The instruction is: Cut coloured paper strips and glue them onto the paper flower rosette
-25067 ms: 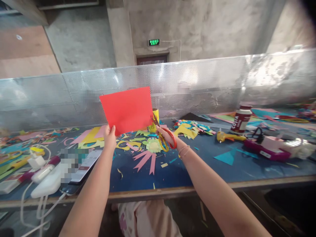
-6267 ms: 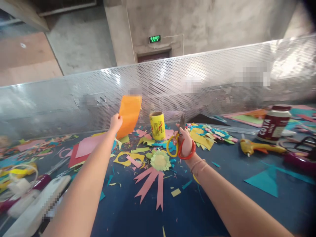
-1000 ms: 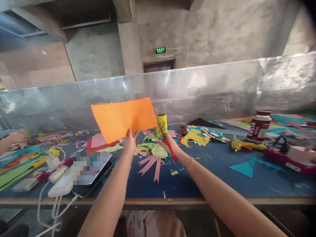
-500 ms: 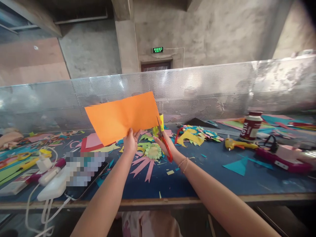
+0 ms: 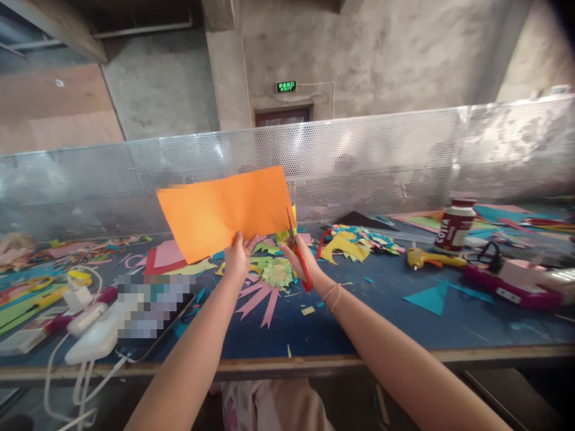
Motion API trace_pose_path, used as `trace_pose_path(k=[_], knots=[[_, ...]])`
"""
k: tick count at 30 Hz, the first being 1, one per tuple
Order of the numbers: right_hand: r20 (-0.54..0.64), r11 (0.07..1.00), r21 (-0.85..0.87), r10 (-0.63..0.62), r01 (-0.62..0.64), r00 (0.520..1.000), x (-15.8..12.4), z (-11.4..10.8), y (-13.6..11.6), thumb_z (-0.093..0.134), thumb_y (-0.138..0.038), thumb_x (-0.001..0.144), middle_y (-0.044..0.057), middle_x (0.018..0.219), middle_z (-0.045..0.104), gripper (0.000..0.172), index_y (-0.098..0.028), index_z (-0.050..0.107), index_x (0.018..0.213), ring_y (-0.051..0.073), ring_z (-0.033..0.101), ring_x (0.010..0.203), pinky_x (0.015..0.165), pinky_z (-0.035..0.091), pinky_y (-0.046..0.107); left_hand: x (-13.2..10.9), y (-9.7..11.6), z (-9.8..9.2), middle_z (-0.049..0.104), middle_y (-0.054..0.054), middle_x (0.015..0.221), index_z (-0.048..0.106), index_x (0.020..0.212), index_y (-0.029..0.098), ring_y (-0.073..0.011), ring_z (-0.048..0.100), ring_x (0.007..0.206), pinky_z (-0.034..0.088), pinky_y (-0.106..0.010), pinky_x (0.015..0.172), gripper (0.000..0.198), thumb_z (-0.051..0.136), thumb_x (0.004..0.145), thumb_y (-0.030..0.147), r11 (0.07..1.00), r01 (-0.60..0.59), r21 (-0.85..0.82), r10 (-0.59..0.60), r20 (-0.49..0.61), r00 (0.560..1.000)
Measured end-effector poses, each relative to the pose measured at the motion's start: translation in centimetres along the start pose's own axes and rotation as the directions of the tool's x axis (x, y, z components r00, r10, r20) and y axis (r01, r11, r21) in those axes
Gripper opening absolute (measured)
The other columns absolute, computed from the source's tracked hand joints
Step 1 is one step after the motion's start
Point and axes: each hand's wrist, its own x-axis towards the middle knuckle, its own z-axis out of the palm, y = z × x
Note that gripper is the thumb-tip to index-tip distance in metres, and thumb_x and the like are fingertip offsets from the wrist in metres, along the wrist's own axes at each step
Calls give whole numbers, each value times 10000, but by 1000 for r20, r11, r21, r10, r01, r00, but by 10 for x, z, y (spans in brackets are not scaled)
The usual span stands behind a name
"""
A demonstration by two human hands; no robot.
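My left hand (image 5: 238, 258) pinches the lower edge of an orange paper sheet (image 5: 224, 211) and holds it up above the blue table (image 5: 359, 317). My right hand (image 5: 300, 256) grips red-handled scissors (image 5: 300, 257), blades pointing up at the sheet's right edge. Below my hands lies a paper flower (image 5: 277, 272) with pink strips (image 5: 260, 297) fanned out under it. A yellow roll stands mostly hidden behind the sheet's right corner.
Coloured paper scraps (image 5: 354, 242) litter the table. A phone (image 5: 148, 314), a power bank and white cables lie at the left. At the right are a bottle (image 5: 456, 226), a yellow glue gun (image 5: 426, 258) and a pink device (image 5: 512, 281). A perforated metal screen (image 5: 404, 155) runs behind.
The orange sheet has stayed raised and tilted slightly. The scissors have moved up to its right edge. The view has shifted a little.
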Motion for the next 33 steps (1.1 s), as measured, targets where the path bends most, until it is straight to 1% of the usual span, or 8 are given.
trace_pose_path(k=[5, 8, 12, 16, 23, 28, 31, 33], knots=[[-5, 1000, -9, 1, -1, 1000, -1, -1, -1, 509, -538, 773, 21, 712, 501, 327, -228, 416, 821, 196, 505, 677, 641, 427, 343, -2, 1, 1, 650, -68, 1136, 475, 1272, 232, -195, 662, 1022, 566, -340, 888, 384, 517, 895, 171, 1000, 7, 4, -7, -6, 1000], [-6, 1000, -17, -2, 2, 1000, -1, -1, -1, 511, -544, 775, 18, 700, 500, 331, -229, 414, 811, 194, 499, 665, 641, 419, 344, -3, 2, 2, 653, -62, 1130, 483, 1271, 243, -201, 658, 1035, 567, -342, 888, 379, 522, 898, 192, 999, 5, 33, -5, 2, 1000], [-7, 1000, -29, 6, -6, 1000, 0, 0, 1, 492, -526, 787, 20, 698, 504, 307, -231, 405, 791, 195, 503, 666, 647, 413, 345, -2, 2, 2, 651, -72, 1145, 454, 1301, 245, -215, 669, 1013, 560, -367, 902, 442, 559, 875, 188, 1000, 13, -7, -13, 1, 1000], [-18, 999, -45, 0, -1, 1000, 1, 1, 3, 485, -532, 787, 19, 695, 506, 313, -232, 397, 773, 194, 509, 677, 652, 408, 342, -1, 2, 1, 647, -68, 1165, 425, 1326, 261, -214, 662, 1032, 555, -364, 910, 480, 544, 876, 145, 999, 22, -41, -22, -9, 1000], [-24, 1000, -22, -5, 4, 1000, 1, 1, 1, 473, -556, 788, 20, 705, 534, 340, -230, 386, 748, 190, 520, 670, 642, 408, 339, -3, 5, 3, 631, -55, 1200, 483, 1271, 270, -199, 668, 1014, 564, -381, 892, 429, 527, 874, 111, 997, 14, -79, -14, 4, 1000], [-23, 1000, -2, 8, -8, 1000, 0, 2, 2, 463, -527, 802, 11, 684, 510, 309, -234, 386, 739, 189, 512, 654, 635, 401, 340, -3, 5, 4, 649, -58, 1146, 525, 1197, 231, -178, 679, 978, 558, -363, 900, 350, 496, 880, 86, 993, 36, -112, -41, -43, 998], [-15, 999, 22, 26, -26, 1000, 0, 1, 2, 457, -519, 816, 4, 678, 502, 301, -234, 388, 744, 181, 507, 644, 627, 406, 333, -3, 5, 4, 658, -54, 1107, 538, 1166, 225, -176, 681, 973, 555, -359, 907, 326, 513, 872, 86, 992, 36, -118, -41, -42, 998], [-22, 1000, 5, 27, -27, 999, -1, 1, 1, 458, -512, 819, 5, 681, 502, 300, -232, 386, 740, 181, 506, 655, 625, 405, 329, -3, 4, 3, 663, -57, 1081, 541, 1148, 211, -183, 683, 968, 556, -367, 906, 302, 529, 868, 99, 992, 42, -119, -47, -46, 998]])
